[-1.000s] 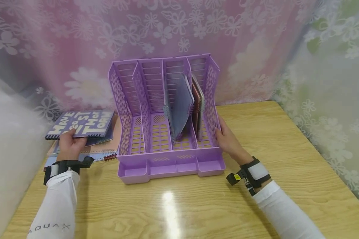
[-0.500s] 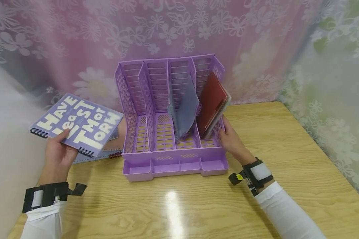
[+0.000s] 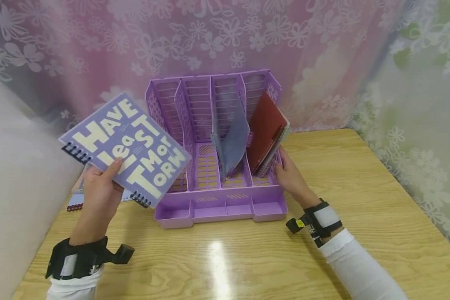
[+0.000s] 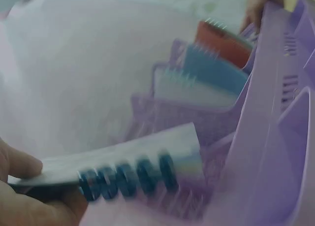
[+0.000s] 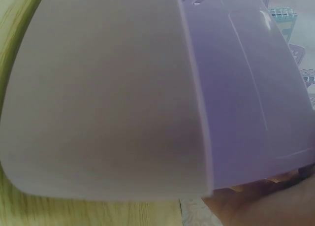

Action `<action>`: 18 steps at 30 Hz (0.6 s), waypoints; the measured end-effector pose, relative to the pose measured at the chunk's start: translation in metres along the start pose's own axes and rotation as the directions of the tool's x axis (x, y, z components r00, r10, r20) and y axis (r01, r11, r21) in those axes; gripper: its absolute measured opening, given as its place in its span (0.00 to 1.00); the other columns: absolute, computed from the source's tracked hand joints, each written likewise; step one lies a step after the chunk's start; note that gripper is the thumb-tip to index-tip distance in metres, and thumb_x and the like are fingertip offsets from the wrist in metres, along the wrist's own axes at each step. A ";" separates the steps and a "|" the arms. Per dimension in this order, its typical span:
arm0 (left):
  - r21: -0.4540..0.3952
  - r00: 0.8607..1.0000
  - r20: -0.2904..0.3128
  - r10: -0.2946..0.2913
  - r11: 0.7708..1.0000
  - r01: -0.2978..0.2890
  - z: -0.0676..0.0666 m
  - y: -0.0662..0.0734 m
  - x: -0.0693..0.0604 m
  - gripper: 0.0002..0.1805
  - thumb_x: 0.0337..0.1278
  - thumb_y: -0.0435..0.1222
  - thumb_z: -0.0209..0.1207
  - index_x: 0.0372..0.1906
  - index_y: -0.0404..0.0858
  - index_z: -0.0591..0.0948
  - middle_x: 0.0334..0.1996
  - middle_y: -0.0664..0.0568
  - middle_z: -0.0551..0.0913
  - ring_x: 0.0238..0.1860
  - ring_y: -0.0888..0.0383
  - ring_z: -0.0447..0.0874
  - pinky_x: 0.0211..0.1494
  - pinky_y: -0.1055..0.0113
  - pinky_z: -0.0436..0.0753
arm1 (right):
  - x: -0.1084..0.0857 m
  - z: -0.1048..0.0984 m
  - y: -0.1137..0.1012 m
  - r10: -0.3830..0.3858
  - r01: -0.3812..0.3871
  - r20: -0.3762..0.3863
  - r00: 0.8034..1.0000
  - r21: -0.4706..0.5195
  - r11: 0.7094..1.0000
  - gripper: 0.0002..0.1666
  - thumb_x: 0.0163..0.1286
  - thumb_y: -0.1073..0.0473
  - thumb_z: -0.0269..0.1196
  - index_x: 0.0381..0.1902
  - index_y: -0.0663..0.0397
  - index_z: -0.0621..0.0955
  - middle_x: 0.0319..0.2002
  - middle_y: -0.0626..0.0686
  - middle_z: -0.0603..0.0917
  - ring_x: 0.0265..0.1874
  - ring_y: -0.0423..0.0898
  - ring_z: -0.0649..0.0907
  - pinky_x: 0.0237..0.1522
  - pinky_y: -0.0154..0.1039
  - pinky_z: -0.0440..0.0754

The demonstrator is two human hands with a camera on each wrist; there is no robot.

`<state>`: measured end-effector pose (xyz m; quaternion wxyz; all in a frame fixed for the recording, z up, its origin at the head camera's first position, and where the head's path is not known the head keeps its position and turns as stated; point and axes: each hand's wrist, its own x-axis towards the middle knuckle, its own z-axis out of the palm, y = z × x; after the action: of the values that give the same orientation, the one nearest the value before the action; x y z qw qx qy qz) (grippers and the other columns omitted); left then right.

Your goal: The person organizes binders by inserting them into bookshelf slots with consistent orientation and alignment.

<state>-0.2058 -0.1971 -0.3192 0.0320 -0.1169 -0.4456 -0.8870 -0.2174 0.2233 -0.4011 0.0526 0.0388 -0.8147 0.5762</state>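
My left hand (image 3: 102, 193) pinches a purple spiral notebook (image 3: 125, 148) with white lettering, its thumb on the cover. The notebook is held tilted in the air, overlapping the left side of a purple desk file organizer (image 3: 221, 200). In the left wrist view the notebook's dark coil rings (image 4: 127, 179) show blurred. My right hand (image 3: 293, 179) grips the organizer's right side wall; some of its fingers are hidden behind it. Blue notebooks (image 3: 231, 143) stand in the third compartment from the left. A red notebook (image 3: 265, 129) and a lighter one lean rightward in the rightmost compartment.
More spiral notebooks (image 3: 121, 196) lie on the wooden table (image 3: 165, 262) at left, mostly hidden by my left hand and its notebook. Shallow trays (image 3: 270, 208) line the organizer's front. A floral curtain (image 3: 322, 75) hangs close behind.
My left hand has lifted the purple notebook off the pile and brought it rightward to the organizer. The red notebook has tipped to the right. My right hand keeps its place on the side wall.
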 end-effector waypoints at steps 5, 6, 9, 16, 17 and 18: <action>0.427 0.995 -0.056 0.080 0.903 -0.049 0.038 -0.014 0.002 0.06 0.68 0.33 0.52 0.35 0.35 0.76 0.21 0.55 0.74 0.15 0.67 0.69 0.21 0.78 0.72 | -0.001 0.001 0.000 -0.006 0.006 -0.010 1.000 -0.020 1.000 0.37 0.73 0.70 0.39 0.77 0.51 0.44 0.74 0.60 0.49 0.71 0.54 0.52 0.71 0.47 0.47; 0.499 0.993 -0.071 0.094 0.866 -0.046 0.044 -0.017 0.003 0.12 0.69 0.34 0.51 0.26 0.37 0.72 0.15 0.57 0.67 0.10 0.67 0.60 0.15 0.76 0.64 | -0.001 0.001 0.000 -0.004 0.003 -0.012 1.000 -0.023 1.000 0.37 0.73 0.70 0.39 0.77 0.51 0.44 0.74 0.59 0.49 0.71 0.54 0.52 0.71 0.47 0.47; 0.650 0.988 -0.084 0.127 0.759 -0.042 0.060 -0.025 0.008 0.19 0.71 0.35 0.49 0.20 0.41 0.63 0.11 0.60 0.56 0.08 0.66 0.49 0.13 0.70 0.54 | -0.001 0.000 0.000 0.004 -0.005 -0.014 1.000 -0.020 1.000 0.37 0.73 0.70 0.39 0.77 0.50 0.44 0.74 0.59 0.50 0.71 0.54 0.52 0.70 0.48 0.48; 0.715 0.995 -0.021 0.097 0.697 -0.053 0.083 -0.047 0.020 0.13 0.73 0.37 0.46 0.39 0.32 0.75 0.25 0.45 0.79 0.22 0.62 0.78 0.24 0.76 0.75 | 0.000 0.001 0.003 0.006 -0.006 -0.012 1.000 0.003 1.000 0.38 0.72 0.71 0.38 0.77 0.49 0.44 0.74 0.59 0.50 0.71 0.55 0.52 0.70 0.49 0.48; 0.723 0.995 -0.006 0.099 0.688 -0.064 0.084 -0.051 0.022 0.14 0.73 0.37 0.45 0.42 0.30 0.76 0.29 0.43 0.81 0.26 0.61 0.82 0.27 0.76 0.79 | 0.000 0.000 0.003 0.005 -0.005 -0.013 1.000 0.001 1.000 0.38 0.72 0.71 0.38 0.77 0.49 0.44 0.74 0.59 0.50 0.71 0.55 0.52 0.70 0.49 0.48; 0.729 0.994 0.005 0.110 0.679 -0.079 0.086 -0.055 0.025 0.15 0.73 0.37 0.45 0.50 0.31 0.76 0.37 0.42 0.83 0.34 0.59 0.84 0.34 0.74 0.81 | 0.000 0.000 0.003 0.005 -0.005 -0.013 1.000 -0.003 1.000 0.38 0.72 0.71 0.38 0.77 0.48 0.44 0.74 0.59 0.50 0.71 0.55 0.52 0.70 0.49 0.48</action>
<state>-0.2232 -0.0945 -0.3067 0.1303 -0.1000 -0.7537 -0.6364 -0.2178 0.2242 -0.4043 0.0565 0.0327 -0.8154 0.5752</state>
